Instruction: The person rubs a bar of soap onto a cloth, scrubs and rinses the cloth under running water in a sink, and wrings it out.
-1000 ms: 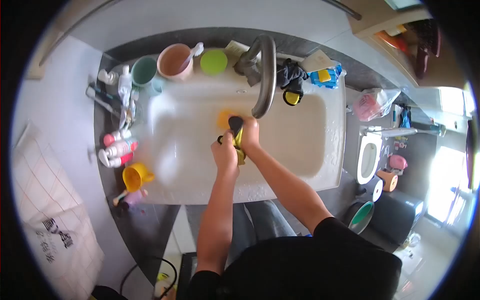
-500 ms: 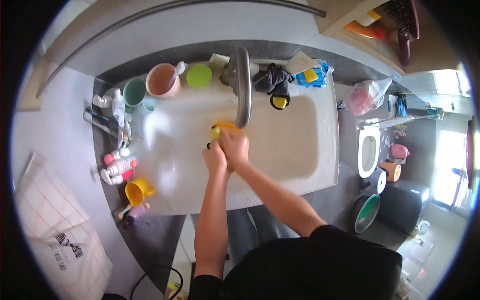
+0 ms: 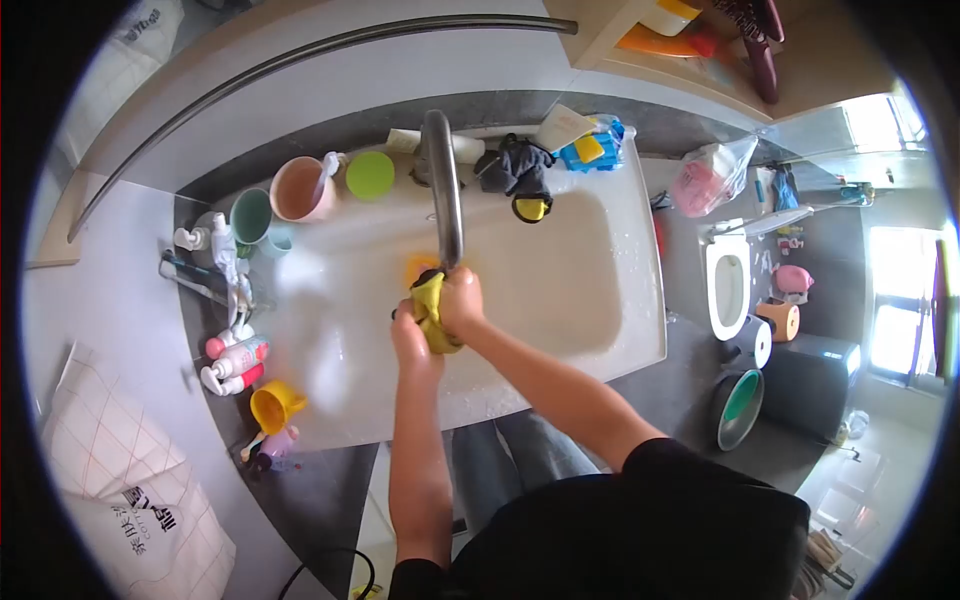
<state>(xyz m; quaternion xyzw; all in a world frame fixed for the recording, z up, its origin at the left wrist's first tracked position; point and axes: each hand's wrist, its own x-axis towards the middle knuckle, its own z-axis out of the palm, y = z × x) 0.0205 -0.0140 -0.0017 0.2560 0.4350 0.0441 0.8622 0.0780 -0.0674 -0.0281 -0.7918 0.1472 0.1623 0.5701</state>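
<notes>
Under the spout of the metal faucet (image 3: 436,170), both of my hands are wrapped round a wet-looking yellow cloth item with dark parts (image 3: 430,310). My left hand (image 3: 412,335) grips its left side, fingers closed. Closed on the right side is my right hand (image 3: 462,300), just below the spout's tip. The yellow cloth sticks out between the two hands; its exact kind is hidden by the fingers. An orange patch (image 3: 418,264) shows just beyond the hands, too blurred to name. Below everything lies the white sink basin (image 3: 540,300).
Along the back rim stand a green cup (image 3: 250,215), a pink cup (image 3: 303,190), a lime-green round item (image 3: 370,176), a dark cloth item with yellow (image 3: 517,168) and a blue packet (image 3: 592,150). Pump bottles (image 3: 235,362) and a yellow cup (image 3: 275,405) line the left side.
The view has shifted slightly. My hands have come a little nearer, more of the yellow cloth bulges between them, and the orange part shows less.
</notes>
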